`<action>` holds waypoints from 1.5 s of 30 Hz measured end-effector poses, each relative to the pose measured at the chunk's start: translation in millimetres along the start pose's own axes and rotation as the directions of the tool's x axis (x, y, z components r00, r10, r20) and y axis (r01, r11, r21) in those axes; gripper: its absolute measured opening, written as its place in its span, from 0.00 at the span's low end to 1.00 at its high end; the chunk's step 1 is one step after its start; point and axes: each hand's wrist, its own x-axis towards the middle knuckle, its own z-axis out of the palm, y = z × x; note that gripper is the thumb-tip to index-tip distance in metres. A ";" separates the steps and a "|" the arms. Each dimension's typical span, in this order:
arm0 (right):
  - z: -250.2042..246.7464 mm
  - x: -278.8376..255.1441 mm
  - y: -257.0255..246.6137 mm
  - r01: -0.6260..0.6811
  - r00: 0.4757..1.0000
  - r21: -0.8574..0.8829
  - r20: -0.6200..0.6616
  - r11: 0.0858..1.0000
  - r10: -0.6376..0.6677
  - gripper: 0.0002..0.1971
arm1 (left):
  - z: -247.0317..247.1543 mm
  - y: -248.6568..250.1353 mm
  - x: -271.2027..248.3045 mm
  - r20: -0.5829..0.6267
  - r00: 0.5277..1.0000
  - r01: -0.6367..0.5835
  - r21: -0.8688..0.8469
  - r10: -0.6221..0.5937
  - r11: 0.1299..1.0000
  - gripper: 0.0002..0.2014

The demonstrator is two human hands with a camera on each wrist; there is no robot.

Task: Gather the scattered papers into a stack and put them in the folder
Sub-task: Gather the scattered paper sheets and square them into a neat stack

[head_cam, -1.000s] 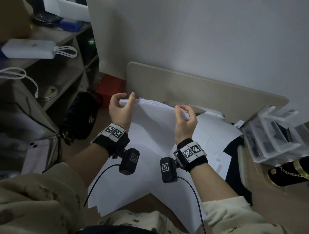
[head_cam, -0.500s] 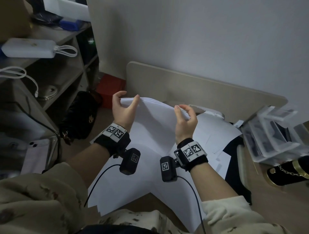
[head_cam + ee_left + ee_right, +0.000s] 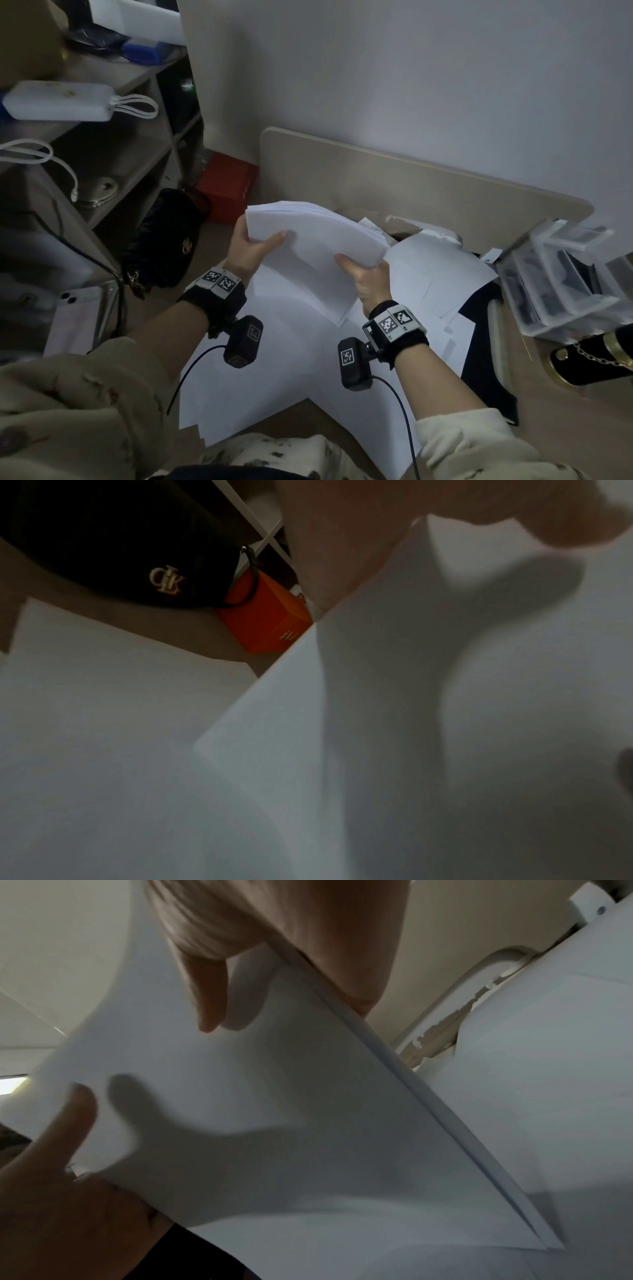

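Note:
A thick stack of white papers (image 3: 308,246) is held up off the desk, tilted, between both hands. My left hand (image 3: 255,245) grips its left edge, thumb on the near face. My right hand (image 3: 359,270) grips its right edge, thumb on the near face (image 3: 209,993) and fingers behind. The stack fills the left wrist view (image 3: 445,696) and the right wrist view (image 3: 274,1110). More loose white sheets (image 3: 274,370) lie spread on the desk under the hands and to the right (image 3: 442,270). A dark folder (image 3: 486,359) lies partly under those sheets at the right.
A beige panel (image 3: 394,185) stands along the desk's back edge. Clear plastic boxes (image 3: 561,274) and a black bag with a gold chain (image 3: 592,359) sit at the right. A black bag (image 3: 164,243), a red box (image 3: 226,188) and shelves (image 3: 102,144) are at the left.
The hands shifted from pinching the top edge of the upright stack to gripping its left and right sides, and the stack now tilts more toward me, lifted higher.

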 end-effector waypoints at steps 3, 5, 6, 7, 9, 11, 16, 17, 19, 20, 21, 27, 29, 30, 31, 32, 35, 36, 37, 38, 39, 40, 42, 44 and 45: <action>-1.9 4.9 3.8 -0.028 1.000 -0.004 0.007 1.000 0.028 0.14 | -2.7 -5.4 1.4 0.034 0.994 0.104 0.086 -0.107 0.991 0.21; -1.8 8.1 5.2 -0.032 0.999 0.011 -0.015 0.999 0.032 0.14 | -3.0 -10.1 5.0 0.036 0.990 0.134 0.141 -0.140 0.981 0.16; -0.7 9.0 3.9 -0.025 0.999 0.018 -0.034 1.000 0.026 0.13 | -1.4 -10.8 6.1 0.024 0.988 0.146 0.139 -0.151 0.979 0.14; 0.9 9.8 1.7 -0.008 0.999 0.025 -0.052 1.000 0.009 0.13 | 0.6 -11.5 7.8 0.005 0.987 0.158 0.121 -0.160 0.980 0.14; 2.7 12.4 -3.9 0.037 0.996 0.051 -0.080 0.998 -0.033 0.12 | 6.0 -10.7 10.4 -0.018 0.986 0.169 0.067 -0.168 0.983 0.14; 0.3 16.3 -8.4 0.069 0.994 0.078 -0.091 0.995 -0.061 0.12 | 11.4 -10.2 12.4 -0.015 0.986 0.165 0.026 -0.165 0.986 0.15; -17.4 26.5 8.4 0.037 0.996 0.037 -0.088 0.999 -0.034 0.13 | 11.1 -23.0 15.6 0.052 0.979 0.195 0.073 -0.199 0.978 0.17; -20.4 27.7 14.0 0.011 0.997 0.022 -0.080 1.000 -0.009 0.13 | 9.1 -26.4 16.4 0.087 0.976 0.189 0.091 -0.197 0.978 0.20; -24.5 30.1 23.6 -0.039 0.998 -0.030 -0.052 0.999 0.038 0.14 | 4.6 -30.4 19.9 0.162 0.961 0.206 0.125 -0.225 0.970 0.26; -25.8 31.4 27.8 -0.058 0.998 -0.054 -0.039 0.997 0.056 0.14 | 2.6 -31.9 22.1 0.194 0.949 0.225 0.133 -0.248 0.965 0.28; -26.3 32.4 31.2 -0.078 0.997 -0.067 -0.029 0.995 0.076 0.15 | 1.2 -33.3 23.8 0.217 0.936 0.249 0.150 -0.278 0.957 0.29; -22.7 38.0 40.9 -0.154 0.988 -0.038 -0.030 0.987 0.152 0.14 | 9.0 -44.4 26.3 0.226 0.909 0.290 0.264 -0.351 0.920 0.18; -21.3 39.5 42.8 -0.147 0.988 -0.020 -0.051 0.989 0.146 0.14 | 14.5 -44.5 26.8 0.215 0.912 0.296 0.247 -0.350 0.923 0.17; -21.4 40.2 44.4 -0.142 0.988 -0.017 -0.056 0.990 0.141 0.14 | 15.3 -44.4 27.5 0.209 0.916 0.293 0.236 -0.343 0.926 0.17; -22.0 40.1 45.4 -0.140 0.989 -0.023 -0.057 0.990 0.139 0.14 | 14.6 -45.1 28.4 0.202 0.919 0.291 0.235 -0.339 0.928 0.17; -22.8 40.0 46.6 -0.140 0.989 -0.038 -0.049 0.989 0.138 0.14 | 12.1 -46.3 29.3 0.198 0.920 0.289 0.238 -0.338 0.927 0.17; -27.6 38.1 55.7 -0.184 0.983 -0.104 -0.013 0.977 0.184 0.12 | 1.2 -52.8 29.8 0.183 0.910 0.316 0.277 -0.373 0.907 0.20; -28.5 37.1 59.1 -0.207 0.978 -0.122 -0.004 0.971 0.208 0.11 | -1.8 -56.7 29.4 0.175 0.904 0.328 0.303 -0.390 0.895 0.19; -28.4 35.8 61.8 -0.225 0.974 -0.144 -0.004 0.964 0.227 0.11 | -2.9 -59.8 28.3 0.164 0.902 0.332 0.330 -0.400 0.884 0.17; -28.2 36.0 65.0 -0.232 0.972 -0.159 -0.008 0.960 0.234 0.10 | -2.0 -62.0 26.6 0.154 0.905 0.325 0.354 -0.398 0.877 0.14; -27.1 36.5 65.6 -0.236 0.972 -0.167 -0.021 0.957 0.236 0.09 | 0.1 -63.5 25.2 0.147 0.911 0.311 0.369 -0.385 0.876 0.11; -25.5 37.6 64.4 -0.230 0.973 -0.165 -0.034 0.959 0.228 0.08 | 3.5 -62.9 23.7 0.143 0.920 0.293 0.365 -0.364 0.884 0.10; -23.1 40.2 60.2 -0.202 0.979 -0.156 -0.048 0.967 0.197 0.09 | 9.0 -59.5 21.9 0.119 0.945 0.254 0.321 -0.305 0.912 0.09; -22.6 40.5 56.1 -0.174 0.984 -0.138 -0.065 0.975 0.166 0.10 | 10.5 -55.3 22.5 0.108 0.960 0.219 0.275 -0.257 0.936 0.09; -23.6 39.7 55.7 -0.167 0.985 -0.132 -0.075 0.977 0.158 0.10 | 10.1 -54.9 23.0 0.117 0.960 0.215 0.274 -0.255 0.937 0.10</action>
